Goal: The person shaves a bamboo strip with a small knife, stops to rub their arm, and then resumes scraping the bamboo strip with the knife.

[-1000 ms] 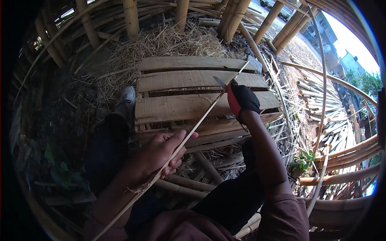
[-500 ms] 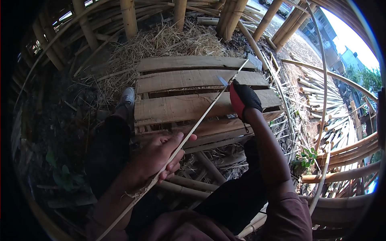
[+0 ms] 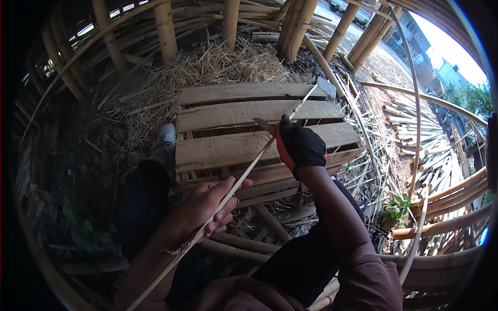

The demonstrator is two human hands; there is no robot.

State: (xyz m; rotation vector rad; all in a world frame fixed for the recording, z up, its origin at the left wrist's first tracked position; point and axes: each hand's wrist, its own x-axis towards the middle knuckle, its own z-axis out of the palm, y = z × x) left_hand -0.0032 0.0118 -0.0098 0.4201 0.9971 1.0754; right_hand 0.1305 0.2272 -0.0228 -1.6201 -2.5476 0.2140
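Note:
A long, thin bamboo strip [image 3: 258, 157] runs slantwise from low on the left up over a slatted wooden pallet [image 3: 207, 150]. My bare left hand [image 3: 210, 205] is closed round the strip's lower part, with frayed fibres hanging just below it. My right hand [image 3: 301, 144], in a black and red glove, is closed on a knife whose blade [image 3: 264, 125] points left and lies against the strip above the pallet boards. The glove hides the knife's handle. Beyond the glove, the strip's far end shows near the pallet's back right corner.
Dry shavings [image 3: 223, 65] are heaped behind the pallet, before upright bamboo posts [image 3: 166, 31]. Cut bamboo poles [image 3: 415, 124] lie piled on the right. Curved bamboo rails [image 3: 448, 223] stand close by my right arm. A shoe [image 3: 166, 136] rests left of the pallet.
My right hand has come down and left along the strip, drawing the knife nearer to my left hand. The left hand keeps its hold almost in place.

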